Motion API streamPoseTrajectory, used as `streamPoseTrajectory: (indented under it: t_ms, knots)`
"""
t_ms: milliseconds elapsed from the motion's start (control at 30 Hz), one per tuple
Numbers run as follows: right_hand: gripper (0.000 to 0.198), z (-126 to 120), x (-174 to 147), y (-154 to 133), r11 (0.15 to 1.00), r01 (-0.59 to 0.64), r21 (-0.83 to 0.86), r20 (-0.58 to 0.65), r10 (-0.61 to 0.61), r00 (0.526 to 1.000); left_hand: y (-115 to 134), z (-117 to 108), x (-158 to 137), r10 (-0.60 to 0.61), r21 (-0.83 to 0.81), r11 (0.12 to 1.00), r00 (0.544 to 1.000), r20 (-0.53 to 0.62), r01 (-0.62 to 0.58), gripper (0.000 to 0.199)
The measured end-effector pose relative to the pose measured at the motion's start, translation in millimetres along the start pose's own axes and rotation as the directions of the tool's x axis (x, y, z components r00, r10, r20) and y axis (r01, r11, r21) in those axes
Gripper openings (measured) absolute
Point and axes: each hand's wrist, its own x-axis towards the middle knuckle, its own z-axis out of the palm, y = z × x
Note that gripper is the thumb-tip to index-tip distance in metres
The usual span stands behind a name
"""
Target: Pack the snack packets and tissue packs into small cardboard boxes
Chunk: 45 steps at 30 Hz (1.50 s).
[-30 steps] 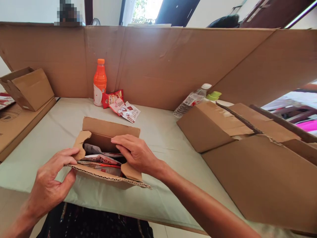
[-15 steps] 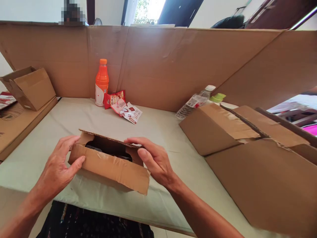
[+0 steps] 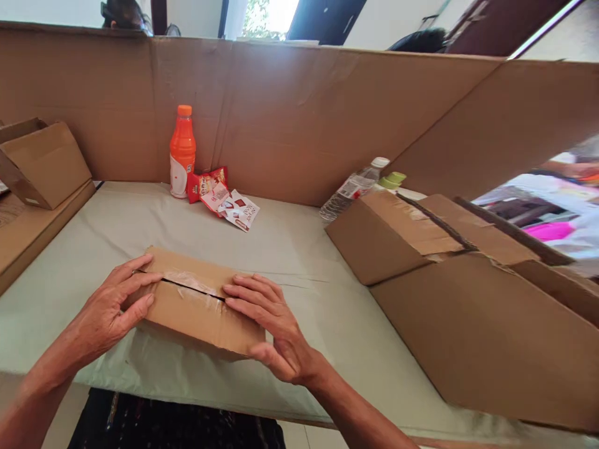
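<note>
A small brown cardboard box [image 3: 196, 318] lies on the pale cloth-covered table near the front edge. Its two long flaps are folded down and meet at a narrow dark slit, with clear tape stuck along it; the inside is hidden. My left hand [image 3: 119, 299] rests on the box's left end, fingers stretched over the flaps, thumb on the near flap. Over the right end lies my right hand [image 3: 269, 324], its fingers spread flat across both flaps and its thumb by the near right corner. Both hands are open and touch the box.
Behind stand an orange bottle [image 3: 182, 153], a red snack packet [image 3: 208, 182] and a white-and-red packet [image 3: 239, 211]. Large cardboard boxes [image 3: 468, 330] occupy the right, with a clear plastic bottle [image 3: 353, 187] beside them. An open carton [image 3: 47, 162] sits left. A cardboard wall [image 3: 290, 125] encloses the back.
The box's long flaps have gone from raised to folded down, covering the dark contents. My right hand has moved from the far flap's edge onto the top, and my left fingers now lie across the flaps.
</note>
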Motion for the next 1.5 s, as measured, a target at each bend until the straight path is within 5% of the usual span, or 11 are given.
streamPoseTrajectory:
  t_ms: [133,267,567,767,967,1200,1500]
  knots:
    - [0.082,-3.5,-9.0,-4.0,0.988,0.048,-0.149,0.117,-0.030,0.993,-12.8,5.3,-4.9,0.044,-0.009,0.999,0.998,-0.043,-0.044,0.040]
    - [0.072,-5.8,-11.4,-6.3,0.970,-0.014,-0.245,0.195,0.064,0.979,-19.7,12.7,-8.8,0.042,-0.040,0.998,0.993,-0.111,-0.047,0.040]
    - [0.060,3.2,-1.3,6.0,0.991,0.034,-0.130,0.116,-0.019,0.993,-20.3,2.3,-35.0,0.032,-0.021,0.999,0.984,-0.174,-0.036,0.048]
    - [0.066,7.4,-2.4,7.5,0.996,0.047,-0.072,0.094,-0.040,0.995,-21.4,-3.3,-57.0,0.019,0.011,1.000,0.998,-0.068,-0.018,0.047]
    - [0.067,-4.3,-10.1,12.9,0.997,0.031,-0.075,0.030,-0.029,0.999,-0.9,18.8,-32.3,0.089,-0.001,0.996,0.977,-0.192,-0.091,0.046]
    - [0.063,-39.3,-45.9,12.0,0.979,-0.097,-0.180,-0.066,0.086,0.994,21.4,52.7,7.5,0.263,-0.113,0.953,0.954,-0.146,-0.280,0.047]
    - [0.061,-33.3,-26.4,21.6,0.984,-0.102,-0.146,-0.053,0.096,0.994,0.8,41.5,-3.0,0.176,-0.032,0.983,0.977,-0.116,-0.181,0.056]
